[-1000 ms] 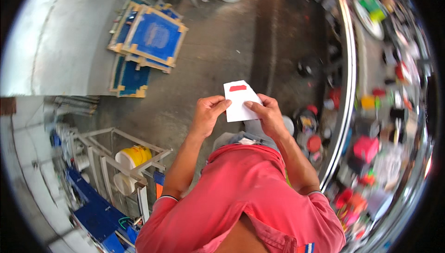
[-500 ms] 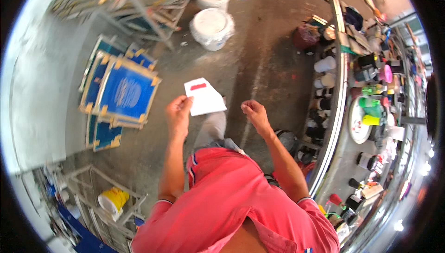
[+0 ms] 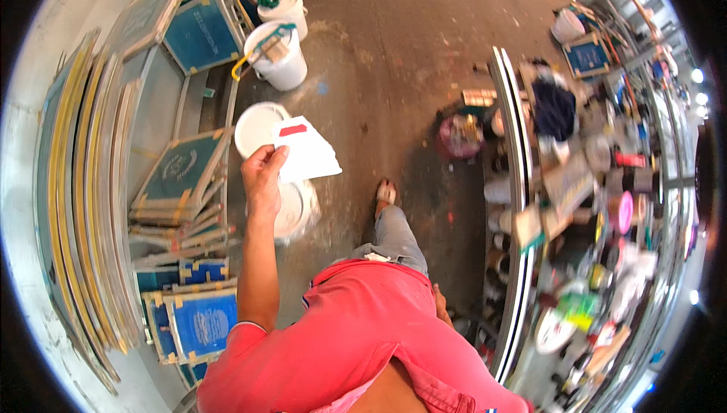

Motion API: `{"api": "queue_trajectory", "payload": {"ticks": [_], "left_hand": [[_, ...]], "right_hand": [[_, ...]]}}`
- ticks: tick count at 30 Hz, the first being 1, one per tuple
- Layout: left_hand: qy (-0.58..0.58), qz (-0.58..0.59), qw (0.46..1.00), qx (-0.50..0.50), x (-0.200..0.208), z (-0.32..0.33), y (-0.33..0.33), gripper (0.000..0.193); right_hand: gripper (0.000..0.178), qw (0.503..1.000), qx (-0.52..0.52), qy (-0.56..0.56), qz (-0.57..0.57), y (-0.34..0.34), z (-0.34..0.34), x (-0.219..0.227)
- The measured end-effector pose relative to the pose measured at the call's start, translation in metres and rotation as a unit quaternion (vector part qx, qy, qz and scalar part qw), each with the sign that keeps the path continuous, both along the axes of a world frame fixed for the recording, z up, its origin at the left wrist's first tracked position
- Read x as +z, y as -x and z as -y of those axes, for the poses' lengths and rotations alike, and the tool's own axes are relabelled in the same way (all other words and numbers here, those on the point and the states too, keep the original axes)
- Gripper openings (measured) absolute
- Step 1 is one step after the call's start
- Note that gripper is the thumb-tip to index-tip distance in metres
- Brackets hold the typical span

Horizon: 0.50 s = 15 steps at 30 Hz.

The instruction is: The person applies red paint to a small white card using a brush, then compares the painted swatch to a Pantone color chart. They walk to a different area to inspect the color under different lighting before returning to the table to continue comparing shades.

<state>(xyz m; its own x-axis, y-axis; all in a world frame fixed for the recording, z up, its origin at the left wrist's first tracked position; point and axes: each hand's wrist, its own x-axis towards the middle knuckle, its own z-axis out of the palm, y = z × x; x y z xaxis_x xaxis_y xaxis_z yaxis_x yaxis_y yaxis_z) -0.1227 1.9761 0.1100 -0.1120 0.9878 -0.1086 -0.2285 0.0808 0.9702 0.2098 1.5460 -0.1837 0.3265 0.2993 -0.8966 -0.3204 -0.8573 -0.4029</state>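
Pinched between the thumb and fingers of my left hand (image 3: 263, 174) is a white sheet of paper (image 3: 312, 157) with a solid red patch near its top. The sheet is held out in front of me and covers parts of two white lidded buckets (image 3: 256, 127) below it. My right hand (image 3: 441, 305) hangs low beside my hip, partly hidden by my red shirt. Its fingers are too hidden to make out, and nothing shows in it.
Framed blue and green screens (image 3: 201, 322) lean and stack along the left, with a rack (image 3: 155, 118) above. Another white bucket (image 3: 282, 68) holds tools. A long cluttered bench (image 3: 516, 208) runs down the right. A maroon tub (image 3: 459, 139) stands by it.
I have stepped forward, so the buckets and screens now lie nearer. My left hand still carries the paper, while my right hand has dropped from in front of me to my side.
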Motion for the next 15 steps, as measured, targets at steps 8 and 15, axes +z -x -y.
{"api": "queue_trajectory", "payload": {"ticks": [8,15], "left_hand": [[0.038,-0.053,0.990,0.123,-0.010,-0.254,-0.015,0.013],[0.050,-0.008,0.975,0.217,-0.061,-0.566,-0.035,0.012]], "right_hand": [[0.076,0.821,-0.127,-0.431,-0.352,-0.098,-0.670,0.215],[0.084,0.666,-0.021,-0.602,-0.441,-0.110,-1.081,0.354]]}}
